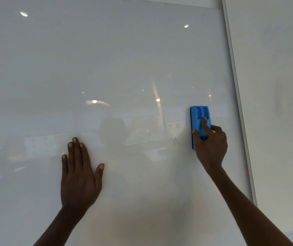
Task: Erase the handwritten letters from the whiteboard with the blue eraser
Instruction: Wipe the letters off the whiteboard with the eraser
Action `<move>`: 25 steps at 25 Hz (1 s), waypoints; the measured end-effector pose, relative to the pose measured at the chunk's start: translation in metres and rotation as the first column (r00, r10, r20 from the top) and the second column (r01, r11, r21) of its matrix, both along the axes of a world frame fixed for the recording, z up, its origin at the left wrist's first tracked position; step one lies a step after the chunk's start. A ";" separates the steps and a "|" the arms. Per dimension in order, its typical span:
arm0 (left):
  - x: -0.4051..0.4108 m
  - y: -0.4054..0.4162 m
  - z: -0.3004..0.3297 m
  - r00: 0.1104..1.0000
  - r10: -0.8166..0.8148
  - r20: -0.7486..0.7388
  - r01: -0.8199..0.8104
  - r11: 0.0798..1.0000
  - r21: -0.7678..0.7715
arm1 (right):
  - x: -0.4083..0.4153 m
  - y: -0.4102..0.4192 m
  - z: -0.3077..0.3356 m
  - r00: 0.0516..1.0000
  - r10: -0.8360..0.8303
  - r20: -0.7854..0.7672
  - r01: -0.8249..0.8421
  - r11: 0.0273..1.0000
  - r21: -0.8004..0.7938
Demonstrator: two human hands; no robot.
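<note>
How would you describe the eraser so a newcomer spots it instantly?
Start at the whiteboard filling the view and follow its right frame edge downward. Just left of it, the right hand presses a blue eraser upright against the board; it is the only coloured object.

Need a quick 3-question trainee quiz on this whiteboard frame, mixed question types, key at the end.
1. True or false: the left hand lies flat, fingers spread, on the whiteboard.
2. Which hand holds the blue eraser? A) left B) right C) both
3. Fill in: a faint curved mark shows on the board just to the ____ of the eraser.

Key: 1 true. 2 B, the right hand grips its lower part, the eraser standing upright against the board. 3 left.
</note>
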State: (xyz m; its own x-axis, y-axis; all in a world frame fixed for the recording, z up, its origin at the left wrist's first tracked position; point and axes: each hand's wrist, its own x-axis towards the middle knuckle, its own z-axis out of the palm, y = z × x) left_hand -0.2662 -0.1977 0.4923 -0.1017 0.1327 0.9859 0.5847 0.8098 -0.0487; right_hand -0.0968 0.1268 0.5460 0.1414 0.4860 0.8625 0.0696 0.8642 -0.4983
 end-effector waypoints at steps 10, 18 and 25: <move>0.002 0.003 -0.004 1.000 -0.002 0.014 0.001 1.000 0.021 | -0.031 -0.090 -0.040 0.992 0.042 0.117 -0.082 0.926 0.368; 0.005 0.003 -0.006 1.000 -0.019 0.018 0.018 0.999 0.028 | -0.014 -0.073 -0.086 0.964 -0.037 0.263 -0.133 0.791 0.598; 0.002 0.002 -0.008 0.999 -0.022 0.024 0.022 1.000 0.022 | -0.001 -0.026 -0.076 0.972 -0.069 0.226 -0.074 0.819 0.569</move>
